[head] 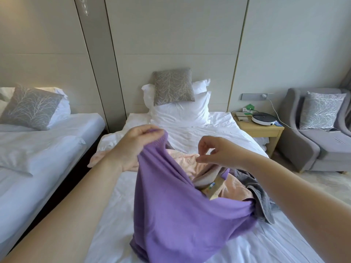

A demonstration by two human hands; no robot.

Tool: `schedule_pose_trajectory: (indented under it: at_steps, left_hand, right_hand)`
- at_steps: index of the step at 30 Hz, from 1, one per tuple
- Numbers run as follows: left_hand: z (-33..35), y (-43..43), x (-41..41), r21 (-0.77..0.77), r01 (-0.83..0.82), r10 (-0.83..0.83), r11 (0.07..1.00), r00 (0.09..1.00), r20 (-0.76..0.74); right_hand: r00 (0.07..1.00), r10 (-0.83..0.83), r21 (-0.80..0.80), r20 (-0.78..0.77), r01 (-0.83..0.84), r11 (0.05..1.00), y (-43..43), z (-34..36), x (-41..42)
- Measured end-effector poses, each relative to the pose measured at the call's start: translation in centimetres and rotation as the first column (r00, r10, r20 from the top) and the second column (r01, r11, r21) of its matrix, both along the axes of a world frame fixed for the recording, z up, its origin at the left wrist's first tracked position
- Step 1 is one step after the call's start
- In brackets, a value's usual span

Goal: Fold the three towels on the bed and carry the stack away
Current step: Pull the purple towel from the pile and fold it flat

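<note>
1. You had no writing to read: a small card label (211, 185) with blue and green print showed among the towels, its print too small to make out, and its lower part sat behind the purple fold.
2. Your left hand (136, 147) gripped the ribbed hem of the purple towel (180, 205), a smooth, fine-knit cloth, and held it raised above the bed (117, 205). The rest hung in a deep sling and pooled on the creased white sheet.
3. Your right hand (216, 150) hovered over the pink towel (182, 160) with fingers loosely curled, thumb and forefinger close together. Whether they pinched any cloth, I could not tell.
4. The pink towel looked plush and lay crumpled mid-bed, partly covered by the purple one.
5. The grey towel (263, 200), of looped terry, lay bunched at the bed's right edge, its near end under the purple cloth.
6. White pillows (180, 112) and a grey cushion (173, 86) patterned with pale branches stood at the headboard.
7. A round white device (264, 118) sat on the pale wooden nightstand (262, 130). The frame's right edge cut off a grey armchair (303, 149).
</note>
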State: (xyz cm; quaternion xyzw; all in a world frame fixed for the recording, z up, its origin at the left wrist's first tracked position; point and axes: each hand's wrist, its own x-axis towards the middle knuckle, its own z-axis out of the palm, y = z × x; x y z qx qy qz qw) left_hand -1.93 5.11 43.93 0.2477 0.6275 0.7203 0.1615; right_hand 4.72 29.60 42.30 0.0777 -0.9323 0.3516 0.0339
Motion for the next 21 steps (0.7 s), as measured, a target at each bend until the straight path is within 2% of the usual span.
schedule_pose_trajectory:
  at_steps: [3,5,8,11,13,15,16,19,21]
  left_hand:
    - [0.2,0.5,0.3,-0.354,-0.019,-0.078,0.935,0.963,-0.259]
    - [0.3,0.4,0.3,-0.442,-0.009,-0.132,0.897,0.949,-0.287]
    - [0.1,0.4,0.7,-0.334,0.154,-0.198,0.930,0.975,-0.102]
    - [-0.7,1.3,1.4,-0.177,0.196,-0.197,0.964,0.980,0.012]
    - [-1.1,2.3,1.4,-0.241,0.036,-0.050,0.970,0.997,-0.055]
    - [-1.5,3.2,1.0,-0.393,-0.243,0.139,0.887,0.952,-0.273]
    - [-1.8,3.4,0.7,-0.430,-0.317,0.169,0.846,0.922,-0.347]
    - [-2.1,3.3,0.5,-0.574,-0.319,0.092,0.754,0.917,-0.388]
    - [-2.0,3.0,0.6,-0.655,-0.357,0.007,0.666,0.881,-0.473]
  right_hand:
    - [0.999,-0.025,0.030,0.031,0.024,0.999,-0.5,0.2,-0.9]
    - [0.998,-0.040,-0.056,0.046,0.042,0.998,-0.8,0.2,-1.2]
    - [0.998,0.010,-0.316,0.063,0.010,0.949,-1.5,0.0,-1.4]
    - [0.994,0.101,-0.597,0.033,-0.061,0.800,-2.0,0.0,-1.3]
    - [0.989,0.144,-0.689,0.021,-0.090,0.719,-2.2,0.1,-1.2]
    - [0.982,0.184,-0.730,0.037,-0.099,0.676,-2.2,0.2,-1.1]
    - [0.981,0.188,-0.739,0.048,-0.092,0.667,-2.1,0.2,-1.0]
    - [0.988,0.142,-0.748,0.066,-0.045,0.663,-2.0,0.0,-0.9]
    - [0.995,0.085,-0.709,0.050,-0.025,0.705,-1.9,-0.1,-0.9]
